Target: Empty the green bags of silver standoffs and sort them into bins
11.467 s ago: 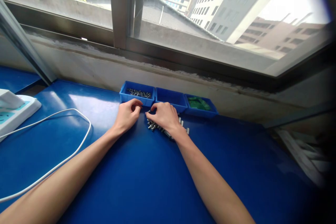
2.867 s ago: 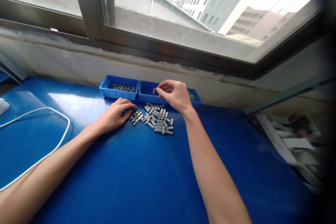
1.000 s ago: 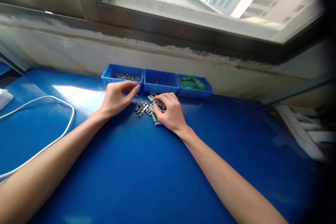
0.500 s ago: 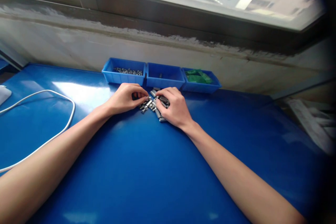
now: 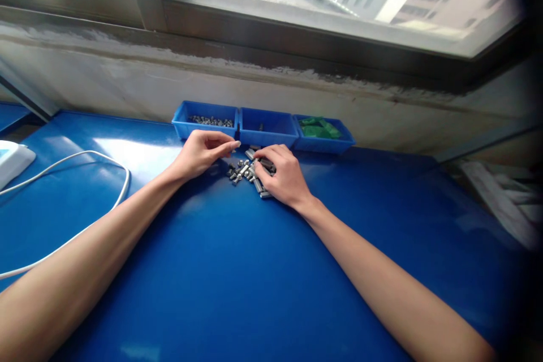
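Note:
A loose pile of small silver-grey metal pieces, some short and some longer bars, lies on the blue table. My left hand is just above the pile's left side, thumb and forefinger pinched together. Whatever is between those fingertips is too small to make out. Over the right part of the pile rests my right hand, its fingers curled and its thumb near the forefinger. Darker metal pieces show between its thumb and fingers. The fingertips touch the pile, and I cannot make out what they grip.
Three joined blue bins stand behind the pile: a left bin with many small metal parts, a middle bin with a few pieces, a right bin with green packets. A white cable loops at left near a white device.
My left hand has lifted off the pile and moved slightly up toward the bins, fingers pinched. My right hand has stayed on the pile. The view has tilted up slightly.

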